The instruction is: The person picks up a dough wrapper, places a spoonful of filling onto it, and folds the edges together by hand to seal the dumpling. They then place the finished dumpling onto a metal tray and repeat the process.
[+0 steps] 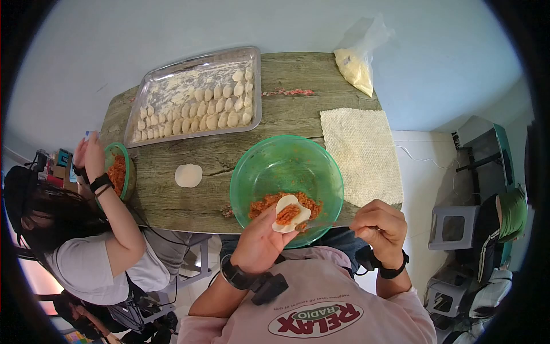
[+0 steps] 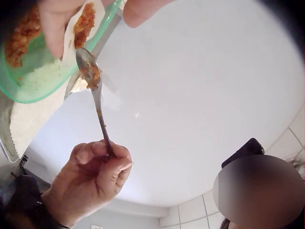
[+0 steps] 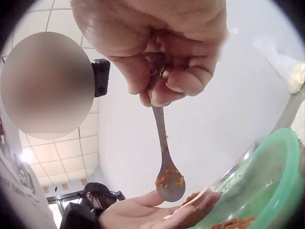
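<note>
My left hand (image 1: 259,242) holds a round dough wrapper (image 1: 302,214) on its fingers, with orange-red filling (image 1: 287,214) along the wrapper's middle. In the right wrist view, my right hand (image 3: 157,47) pinches the handle of a metal spoon (image 3: 162,138). Bits of filling cling to the spoon's bowl, which is beside the wrapper's edge in the left wrist view. Both the wrapper and the spoon's bowl are above the near part of a green bowl (image 1: 286,150), where more filling (image 1: 263,205) lies.
A metal tray (image 1: 195,136) bears rows of dumplings at the back left. One loose wrapper (image 1: 188,175) lies on the table (image 1: 172,209). To the right are a woven cloth (image 1: 364,155) and a bag of flour (image 1: 355,70). At left, a person (image 1: 97,261) sits by another filling bowl (image 1: 130,172).
</note>
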{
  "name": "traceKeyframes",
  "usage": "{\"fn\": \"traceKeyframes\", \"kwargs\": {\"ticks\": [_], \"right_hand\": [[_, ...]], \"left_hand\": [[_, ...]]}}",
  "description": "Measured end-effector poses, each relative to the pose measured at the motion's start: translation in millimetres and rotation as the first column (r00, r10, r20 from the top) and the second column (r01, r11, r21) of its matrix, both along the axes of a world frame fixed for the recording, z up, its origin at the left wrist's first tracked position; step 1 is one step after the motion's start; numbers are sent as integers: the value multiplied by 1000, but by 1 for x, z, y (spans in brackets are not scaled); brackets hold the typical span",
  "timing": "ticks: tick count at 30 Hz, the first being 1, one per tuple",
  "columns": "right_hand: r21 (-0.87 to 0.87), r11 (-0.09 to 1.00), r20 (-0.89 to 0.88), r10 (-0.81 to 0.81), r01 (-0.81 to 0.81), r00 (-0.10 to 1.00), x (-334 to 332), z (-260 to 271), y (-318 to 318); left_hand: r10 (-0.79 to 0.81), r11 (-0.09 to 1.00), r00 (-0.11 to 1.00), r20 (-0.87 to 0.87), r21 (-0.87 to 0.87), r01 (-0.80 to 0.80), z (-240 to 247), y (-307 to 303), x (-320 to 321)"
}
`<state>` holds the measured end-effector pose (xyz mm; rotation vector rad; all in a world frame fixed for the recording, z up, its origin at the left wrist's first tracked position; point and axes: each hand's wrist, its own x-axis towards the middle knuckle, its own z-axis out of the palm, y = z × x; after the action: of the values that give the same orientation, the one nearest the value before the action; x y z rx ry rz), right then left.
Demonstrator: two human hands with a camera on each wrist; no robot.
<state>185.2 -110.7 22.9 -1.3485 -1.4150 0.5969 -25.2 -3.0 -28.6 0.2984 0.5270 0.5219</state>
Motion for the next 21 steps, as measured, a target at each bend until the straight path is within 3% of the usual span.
{"fn": "traceKeyframes", "kwargs": {"ticks": [7,12,19,21], "right_hand": [[-6,1000,23,-13,13,1000,-2,-4,3],[-10,999,-62,-32,32,998,-1,-3,2],[-15,998,-3,-58,57,998,-4,-6,4],[-28,993,-98,-116,114,988,-5,-6,3]], "left_hand": [[-24,1000,999,29,-1,25,3,0,3],[4,1000,1000,18,8,-4,5,-1,2],[-40,998,999,22,51,39,2,0,1],[-43,998,999,20,56,42,2,1,1]]}}
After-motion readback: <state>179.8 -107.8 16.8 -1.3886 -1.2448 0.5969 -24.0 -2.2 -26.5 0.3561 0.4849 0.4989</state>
